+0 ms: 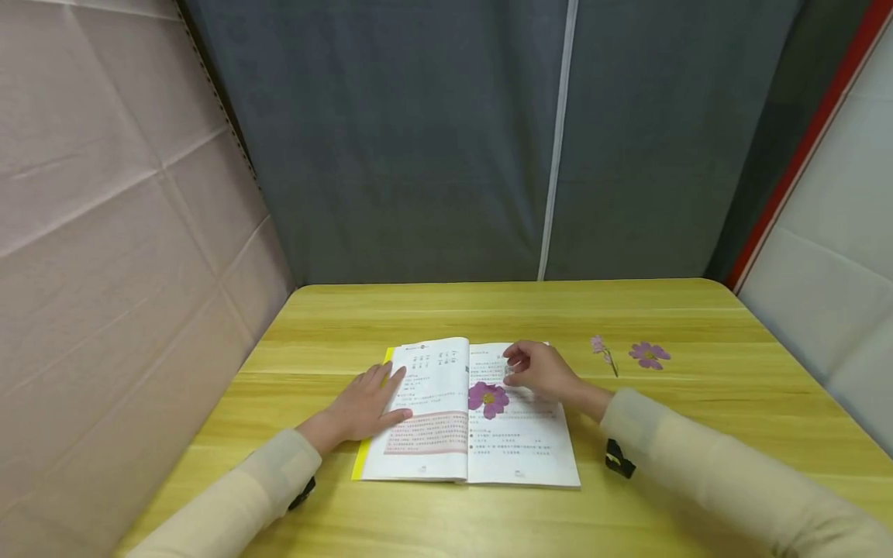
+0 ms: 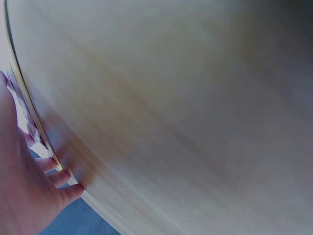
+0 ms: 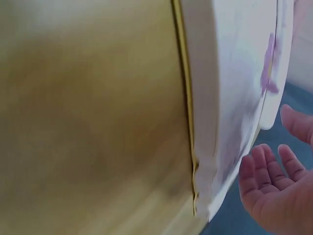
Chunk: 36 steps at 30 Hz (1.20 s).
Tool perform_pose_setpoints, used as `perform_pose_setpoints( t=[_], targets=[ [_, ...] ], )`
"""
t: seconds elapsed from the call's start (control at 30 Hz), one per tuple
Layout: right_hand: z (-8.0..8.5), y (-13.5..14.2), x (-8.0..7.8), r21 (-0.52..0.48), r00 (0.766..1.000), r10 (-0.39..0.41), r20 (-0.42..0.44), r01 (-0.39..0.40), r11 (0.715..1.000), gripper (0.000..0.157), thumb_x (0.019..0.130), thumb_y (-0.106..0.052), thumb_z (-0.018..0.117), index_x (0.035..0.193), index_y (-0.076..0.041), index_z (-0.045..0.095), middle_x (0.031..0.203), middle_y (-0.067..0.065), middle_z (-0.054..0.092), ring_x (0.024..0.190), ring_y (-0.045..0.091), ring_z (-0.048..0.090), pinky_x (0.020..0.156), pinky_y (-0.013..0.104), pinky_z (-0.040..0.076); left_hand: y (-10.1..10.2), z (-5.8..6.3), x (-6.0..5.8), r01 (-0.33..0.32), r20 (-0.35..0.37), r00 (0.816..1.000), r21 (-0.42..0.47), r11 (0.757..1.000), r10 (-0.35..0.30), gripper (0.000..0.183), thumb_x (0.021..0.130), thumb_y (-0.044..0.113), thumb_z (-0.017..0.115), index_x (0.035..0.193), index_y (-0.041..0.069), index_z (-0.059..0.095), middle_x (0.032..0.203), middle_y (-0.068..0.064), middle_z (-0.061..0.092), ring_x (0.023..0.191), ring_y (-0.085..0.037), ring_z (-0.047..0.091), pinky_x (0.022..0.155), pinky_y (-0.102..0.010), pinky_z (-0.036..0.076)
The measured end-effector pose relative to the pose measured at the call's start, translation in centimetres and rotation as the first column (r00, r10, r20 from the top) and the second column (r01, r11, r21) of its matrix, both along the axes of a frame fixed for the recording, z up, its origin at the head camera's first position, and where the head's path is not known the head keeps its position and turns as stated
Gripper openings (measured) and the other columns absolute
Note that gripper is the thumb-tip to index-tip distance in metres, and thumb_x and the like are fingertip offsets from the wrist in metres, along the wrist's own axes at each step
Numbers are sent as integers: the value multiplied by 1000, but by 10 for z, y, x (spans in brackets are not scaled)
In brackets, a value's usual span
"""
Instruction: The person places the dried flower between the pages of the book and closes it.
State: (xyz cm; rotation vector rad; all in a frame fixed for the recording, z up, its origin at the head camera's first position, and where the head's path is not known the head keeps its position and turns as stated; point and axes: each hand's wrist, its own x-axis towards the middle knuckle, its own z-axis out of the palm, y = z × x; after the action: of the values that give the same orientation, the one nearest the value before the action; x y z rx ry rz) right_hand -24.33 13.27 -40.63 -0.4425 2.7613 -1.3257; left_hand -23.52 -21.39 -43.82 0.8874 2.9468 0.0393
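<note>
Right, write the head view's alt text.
An open book lies on a wooden table with a purple flower by its fold, a person's left grip on the left page and right grip over the right page. Another purple flower and a pink sprig lie farther right.

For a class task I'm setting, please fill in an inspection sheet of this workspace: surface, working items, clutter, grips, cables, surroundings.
Surface: yellowish wood-grain table.
Job's things: open book; large purple flower on its right half, beside the fold; second purple flower and small pink sprig on the table, right of the book.
Clutter: nothing seen.
Grips: left grip rests on the book's left side; right grip is at its right half, fingers curved, apparently holding nothing.
Cables: nothing seen.
Surroundings: dark fabric behind; pale fabric at left; red strip at right.
</note>
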Motion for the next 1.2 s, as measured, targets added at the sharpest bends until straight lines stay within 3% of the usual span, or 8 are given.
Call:
perform_pose_setpoints(
  t=[0.23,0.47,0.7,0.87,1.2],
  targets=[
    [4,18,-16,207,997,43,-71,-27,978,54,81,-15,81,127,1,59,127,17,59,119,36,52,99,49,41,-1,-1,0,11,-16,1000,1,1000,-11,87,96,67,33,154,3,21,154,-27,22,139,-42,25,109,-54,25],
    [0,32,-29,342,987,124,-104,-82,936,62,88,-28,74,136,5,51,137,23,51,127,40,45,103,51,36,-1,-2,-1,9,-15,1000,-4,1000,-9,86,97,66,33,154,3,21,154,-27,22,139,-43,25,109,-54,24],
    [-8,47,-39,487,951,280,-134,-183,854,64,99,-33,57,142,10,39,145,31,37,136,48,29,108,59,24,0,-2,-1,2,-12,1000,-3,1000,-3,86,96,65,35,154,3,22,154,-27,22,139,-42,26,109,-54,25],
    [-11,52,-41,535,947,308,-95,-212,818,64,102,-37,49,144,9,36,148,32,31,138,49,22,108,63,19,0,-3,-1,7,-23,1000,-3,1000,-7,86,96,64,36,154,3,22,153,-27,24,138,-42,27,108,-54,26],
    [-13,54,-39,584,945,320,-74,-218,782,66,104,-40,43,146,10,33,150,30,29,140,47,20,110,60,16,-1,-3,-2,15,-26,1000,4,1000,-15,85,97,64,36,154,3,22,153,-27,23,138,-43,27,109,-55,26]
  ],
)
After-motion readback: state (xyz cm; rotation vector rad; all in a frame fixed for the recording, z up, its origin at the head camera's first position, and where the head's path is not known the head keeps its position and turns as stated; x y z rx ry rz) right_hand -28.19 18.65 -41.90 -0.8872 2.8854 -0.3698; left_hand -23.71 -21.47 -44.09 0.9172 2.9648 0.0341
